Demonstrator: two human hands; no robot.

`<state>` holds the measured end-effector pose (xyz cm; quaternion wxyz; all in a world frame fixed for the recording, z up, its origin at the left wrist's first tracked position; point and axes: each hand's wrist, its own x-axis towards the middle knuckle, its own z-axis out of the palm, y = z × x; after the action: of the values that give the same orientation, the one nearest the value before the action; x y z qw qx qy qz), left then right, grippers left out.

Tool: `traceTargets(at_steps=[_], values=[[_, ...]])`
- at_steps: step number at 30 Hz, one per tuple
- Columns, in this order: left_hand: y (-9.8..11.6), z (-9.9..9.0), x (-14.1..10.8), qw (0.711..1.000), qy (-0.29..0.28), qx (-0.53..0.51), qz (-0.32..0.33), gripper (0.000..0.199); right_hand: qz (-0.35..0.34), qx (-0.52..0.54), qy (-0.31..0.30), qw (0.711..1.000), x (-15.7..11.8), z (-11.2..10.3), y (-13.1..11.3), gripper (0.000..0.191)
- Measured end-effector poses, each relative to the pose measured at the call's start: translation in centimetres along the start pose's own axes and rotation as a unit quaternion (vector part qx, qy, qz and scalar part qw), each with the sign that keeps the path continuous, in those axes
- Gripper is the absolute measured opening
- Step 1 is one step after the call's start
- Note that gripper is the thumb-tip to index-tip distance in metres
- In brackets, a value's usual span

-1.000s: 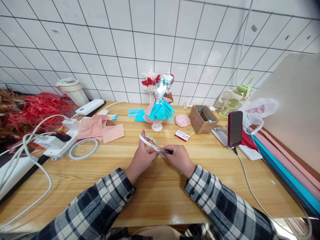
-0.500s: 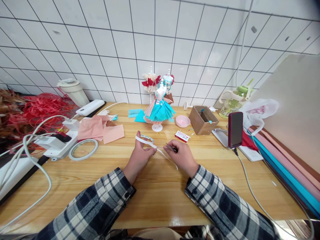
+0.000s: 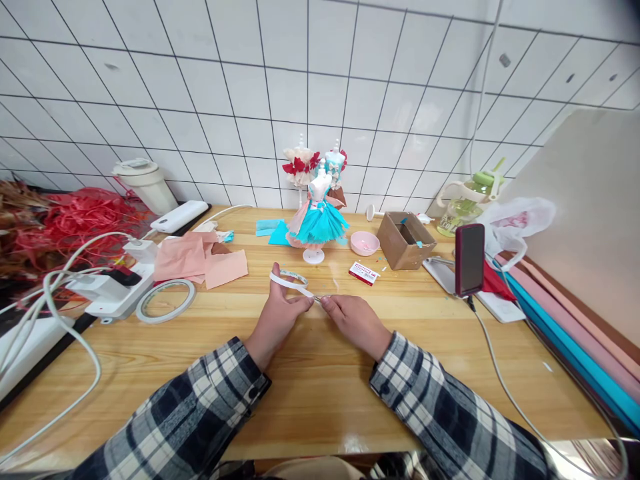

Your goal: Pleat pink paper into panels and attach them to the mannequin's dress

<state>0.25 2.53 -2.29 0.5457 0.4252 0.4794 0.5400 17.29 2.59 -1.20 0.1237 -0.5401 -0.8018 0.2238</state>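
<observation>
My left hand [image 3: 278,317] holds a white tape roll [image 3: 291,280], its index finger through the ring and its thumb pinching the strip near the end. Just to the right, my right hand [image 3: 356,320] is closed in a pinch at the strip, its fingertips close to the left thumb. A thin metal tip shows between the two hands; the rest of that tool is hidden by the right fingers. Behind the hands, a small white dress form wears a turquoise and pink skirt [image 3: 320,223], with two more dressed forms behind it.
Pink paper [image 3: 183,257], a larger tape ring [image 3: 145,313] and a power strip [image 3: 107,307] lie left. Beyond the right hand are a small box [image 3: 363,273], pink bowl [image 3: 365,244] and cardboard box [image 3: 406,248]. A phone [image 3: 470,260] stands right.
My right hand has moved in to the left strip end, its fingers now lower and flatter. The dangling strip and the tool's dark part no longer show. My left hand stays nearly still.
</observation>
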Motion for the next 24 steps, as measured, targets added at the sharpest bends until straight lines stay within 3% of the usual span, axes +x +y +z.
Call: traceTargets(at_steps=[12, 24], values=[[0.0, 0.0, -0.1, 0.998, -0.027, 0.055, 0.002, 0.12, -0.009, 0.002, 0.023, 1.0, 0.1, 0.7, 0.2, 0.05], [0.2, 0.1, -0.5, 0.997, -0.022, 0.066, 0.039, 0.122, -0.024, 0.079, 0.059, 0.995, 0.2, 1.5, 0.4, 0.046]])
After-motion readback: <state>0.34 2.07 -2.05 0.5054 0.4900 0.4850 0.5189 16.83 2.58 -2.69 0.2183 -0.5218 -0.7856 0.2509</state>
